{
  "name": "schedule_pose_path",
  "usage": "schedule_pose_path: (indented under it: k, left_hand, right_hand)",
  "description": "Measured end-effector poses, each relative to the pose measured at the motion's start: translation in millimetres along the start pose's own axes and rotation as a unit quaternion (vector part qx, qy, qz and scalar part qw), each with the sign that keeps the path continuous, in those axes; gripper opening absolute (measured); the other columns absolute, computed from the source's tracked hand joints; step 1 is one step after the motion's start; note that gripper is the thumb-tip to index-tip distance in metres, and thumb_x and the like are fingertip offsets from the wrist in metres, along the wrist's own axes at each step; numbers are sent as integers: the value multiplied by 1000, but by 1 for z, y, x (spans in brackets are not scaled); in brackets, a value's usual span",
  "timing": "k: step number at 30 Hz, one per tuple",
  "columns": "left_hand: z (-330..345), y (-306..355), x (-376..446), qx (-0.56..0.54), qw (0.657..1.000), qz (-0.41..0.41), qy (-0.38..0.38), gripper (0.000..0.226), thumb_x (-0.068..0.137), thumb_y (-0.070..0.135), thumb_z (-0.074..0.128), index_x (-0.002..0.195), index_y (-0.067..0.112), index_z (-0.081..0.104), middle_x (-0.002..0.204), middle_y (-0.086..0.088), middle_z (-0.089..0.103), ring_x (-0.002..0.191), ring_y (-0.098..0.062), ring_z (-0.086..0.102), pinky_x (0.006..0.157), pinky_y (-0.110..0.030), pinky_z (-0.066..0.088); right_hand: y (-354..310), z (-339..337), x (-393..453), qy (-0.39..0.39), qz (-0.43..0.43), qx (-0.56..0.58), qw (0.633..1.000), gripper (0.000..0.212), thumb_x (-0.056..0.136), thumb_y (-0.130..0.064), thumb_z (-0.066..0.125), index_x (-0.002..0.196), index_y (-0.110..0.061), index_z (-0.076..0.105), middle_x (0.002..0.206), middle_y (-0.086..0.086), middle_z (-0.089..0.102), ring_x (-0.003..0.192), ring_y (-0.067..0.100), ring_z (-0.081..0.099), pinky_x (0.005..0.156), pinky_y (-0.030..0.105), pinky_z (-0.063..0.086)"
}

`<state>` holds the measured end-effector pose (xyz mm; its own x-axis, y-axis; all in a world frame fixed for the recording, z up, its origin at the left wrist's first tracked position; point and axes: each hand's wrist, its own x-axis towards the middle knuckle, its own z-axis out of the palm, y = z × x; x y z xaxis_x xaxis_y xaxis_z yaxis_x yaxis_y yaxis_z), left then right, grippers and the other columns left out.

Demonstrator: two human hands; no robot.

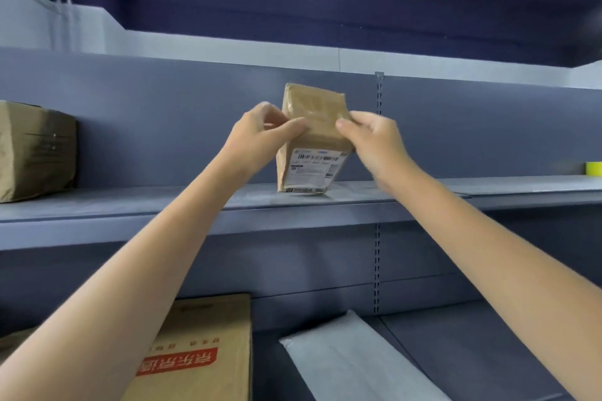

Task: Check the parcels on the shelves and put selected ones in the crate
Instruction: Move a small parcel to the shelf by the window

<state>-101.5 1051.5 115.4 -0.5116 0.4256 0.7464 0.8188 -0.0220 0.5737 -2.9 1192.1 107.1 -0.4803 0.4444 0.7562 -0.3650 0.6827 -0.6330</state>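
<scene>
A small brown parcel wrapped in tape stands on its end on the upper grey shelf, tilted a little. A white shipping label covers its lower front. My left hand pinches its left edge with thumb and fingers. My right hand pinches its right edge. Both arms reach up from below. No crate is in view.
A large brown wrapped parcel sits at the left end of the same shelf. A yellow tape roll lies at the far right. On the lower shelf lie a cardboard box with red print and a white poly mailer.
</scene>
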Motion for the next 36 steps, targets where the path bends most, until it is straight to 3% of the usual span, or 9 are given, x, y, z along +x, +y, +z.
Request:
schedule_pose_path:
  k: [4, 7, 13, 17, 22, 26, 30, 34, 36]
  left_hand:
    - [-3, 24, -11, -74, 996, 53, 1, 39, 64, 50, 71, 85, 25, 49, 104, 2, 64, 100, -11, 60, 82, -23, 46]
    - [-4, 37, -13, -107, 990, 91, 6, 45, 66, 38, 78, 95, 26, 46, 108, 9, 59, 104, -5, 57, 86, -24, 49]
    - [-12, 43, -19, -55, 989, 115, 72, 43, 74, 23, 76, 103, 21, 44, 100, 17, 57, 96, 2, 55, 80, -20, 50]
    - [-25, 41, -25, -68, 991, 83, 79, 47, 72, 24, 78, 101, 26, 41, 104, 10, 58, 92, -5, 62, 74, -24, 53]
    - [-47, 29, -34, -50, 996, 36, 71, 75, 72, 25, 78, 129, 28, 29, 126, -4, 47, 94, -18, 65, 81, -40, 56]
    - [-64, 20, -43, -4, 997, 28, 68, 53, 73, 29, 76, 117, 29, 46, 107, 9, 56, 95, -20, 65, 84, -49, 53]
    - [-76, 17, -48, 64, 993, 26, 94, 52, 71, 40, 76, 115, 29, 50, 113, 5, 60, 105, -15, 59, 91, -41, 50]
    - [-81, 19, -56, 117, 984, 29, 134, 49, 75, 41, 73, 114, 23, 50, 112, 8, 60, 102, -13, 57, 84, -29, 47]
    - [-84, 18, -57, 130, 980, 19, 151, 48, 74, 42, 73, 111, 21, 49, 109, 8, 60, 100, -11, 56, 77, -23, 45]
  right_hand:
    - [-22, -20, -13, -43, -35, 120, 991, 13, 87, -18, 61, 99, -15, 67, 97, 3, 71, 88, 14, 65, 86, 33, 51]
    - [-31, -35, -18, -106, -103, 124, 981, 35, 72, -11, 74, 103, -22, 63, 103, -2, 69, 97, 8, 66, 85, 20, 51]
    - [-41, -26, -17, -42, -163, 77, 983, 33, 77, -2, 70, 99, -25, 62, 90, -17, 66, 83, -6, 65, 75, 13, 51]
    - [-46, -10, -20, -33, -177, 92, 979, 26, 83, -6, 64, 102, -22, 64, 95, -15, 67, 95, 3, 65, 86, 23, 53]
    - [-47, 15, -20, -60, -170, 84, 980, 28, 84, -6, 62, 109, -19, 63, 99, -8, 68, 99, 10, 64, 90, 32, 52]
    - [-43, 35, -25, -82, -170, 78, 979, 33, 86, -7, 61, 118, -14, 61, 103, -6, 67, 104, 11, 63, 94, 34, 50]
    - [-45, 48, -30, -80, -159, 107, 978, 34, 88, -9, 60, 121, -15, 59, 100, -10, 66, 101, 9, 63, 91, 31, 52]
    - [-43, 51, -33, -81, -150, 84, 982, 24, 86, -15, 64, 110, -12, 63, 102, -6, 69, 101, 15, 64, 90, 40, 52]
    - [-36, 51, -35, -83, -119, 63, 987, 38, 82, -23, 69, 115, -6, 60, 116, 4, 66, 109, 21, 61, 95, 44, 49]
